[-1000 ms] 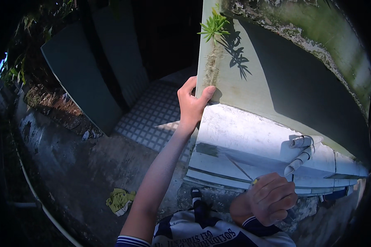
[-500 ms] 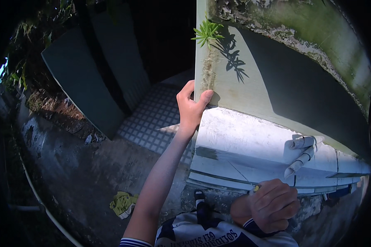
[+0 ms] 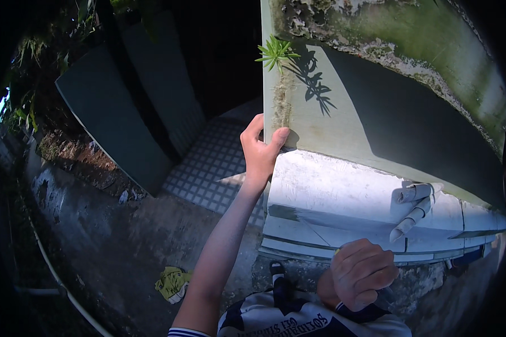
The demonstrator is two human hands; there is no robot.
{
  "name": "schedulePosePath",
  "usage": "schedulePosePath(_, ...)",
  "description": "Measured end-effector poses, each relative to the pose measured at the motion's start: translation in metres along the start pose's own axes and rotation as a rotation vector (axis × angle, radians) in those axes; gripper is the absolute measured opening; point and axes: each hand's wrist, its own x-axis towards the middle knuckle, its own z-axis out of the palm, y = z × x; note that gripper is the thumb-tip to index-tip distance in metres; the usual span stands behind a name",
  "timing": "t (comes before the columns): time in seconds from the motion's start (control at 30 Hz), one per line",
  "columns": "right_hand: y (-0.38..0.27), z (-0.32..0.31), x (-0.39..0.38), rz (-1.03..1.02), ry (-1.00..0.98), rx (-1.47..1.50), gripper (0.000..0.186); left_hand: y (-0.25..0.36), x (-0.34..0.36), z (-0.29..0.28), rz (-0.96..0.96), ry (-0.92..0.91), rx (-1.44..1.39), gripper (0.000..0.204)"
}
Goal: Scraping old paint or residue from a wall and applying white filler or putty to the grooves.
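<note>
My left hand (image 3: 261, 147) is wrapped round the upright edge of a pale green wall (image 3: 343, 129), its thumb lying on the wall's sunlit face. Above that thumb, a rough tan strip (image 3: 281, 101) runs up along the edge. A small green spiky-leaved plant (image 3: 276, 53) sticks out at its top and throws a shadow on the wall. Low in front of me, my right hand (image 3: 362, 275) is closed in a fist. A speck of yellow shows at its upper side, but the fingers hide the rest of what it holds.
Two short pipe stubs (image 3: 416, 210) rest on the white ledge (image 3: 331, 180) below the wall. A mossy slab (image 3: 410, 50) overhangs at upper right. Left of me are a checkered tile floor (image 3: 202, 168), a dark panel (image 3: 112, 118), a yellow-green cloth (image 3: 171, 283) and a long pipe (image 3: 53, 269).
My right hand has shifted slightly left, and less of the yellow bit shows. The plant and wall edge appear a little lower and further left; my left hand keeps its grip.
</note>
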Motion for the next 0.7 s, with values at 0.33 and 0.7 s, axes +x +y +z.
schedulePosePath(0.33, 0.013, 0.013, -0.024, 0.041, 0.103, -0.040, 0.026, -0.001, 0.004, -0.004, 0.015, 0.004, 0.033, 0.046)
schedulePosePath(0.7, 0.000, -0.005, -0.003, 0.312, 0.001, 0.043, 0.035, 0.003, 0.002, 0.001, -0.010, -0.015, 0.043, 0.048)
